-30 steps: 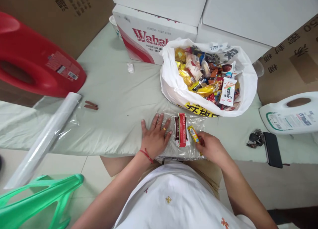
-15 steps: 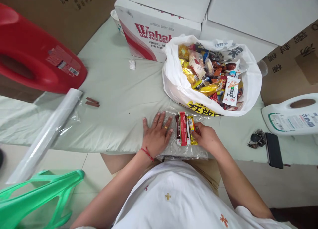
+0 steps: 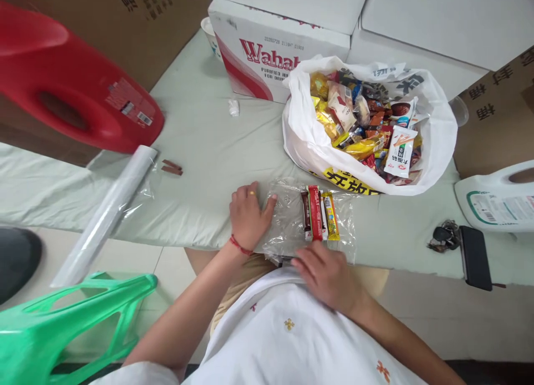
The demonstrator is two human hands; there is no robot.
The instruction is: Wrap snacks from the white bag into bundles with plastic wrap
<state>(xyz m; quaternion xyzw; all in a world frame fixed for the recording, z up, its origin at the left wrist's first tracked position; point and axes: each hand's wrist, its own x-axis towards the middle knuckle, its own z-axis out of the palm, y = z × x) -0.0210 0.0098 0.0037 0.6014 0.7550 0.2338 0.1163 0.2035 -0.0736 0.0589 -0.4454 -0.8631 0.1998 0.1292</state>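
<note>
On the cloth in front of me lies a clear plastic bag [image 3: 284, 218], flat and wrinkled. A few wrapped snack bars rest side by side on or inside it; I cannot tell which. Among them are a red-wrapped bar [image 3: 316, 212], a dark brown bar [image 3: 306, 210] and a yellow bar [image 3: 332, 217]. My left hand [image 3: 250, 215] is at the bag's left edge, thumb apart from the fingers, holding nothing visible. My right hand [image 3: 327, 274] hovers over the near edge, just below the bars, slightly blurred, with fingers loosely bent, apart and bare.
Beyond the bars stands a white bag [image 3: 308, 146] full of snacks, before a Wahaha carton [image 3: 267, 59]. At left are a red jug [image 3: 104, 107], a plastic roll [image 3: 108, 212] and a green stool [image 3: 83, 324]. Keys [image 3: 444, 237], a phone [image 3: 475, 257] and a white jug [image 3: 496, 201] lie right.
My right hand has let go of the yellow bar and drawn back toward my body. My left hand has shifted left, its fingers less spread. The camera view has moved slightly left.
</note>
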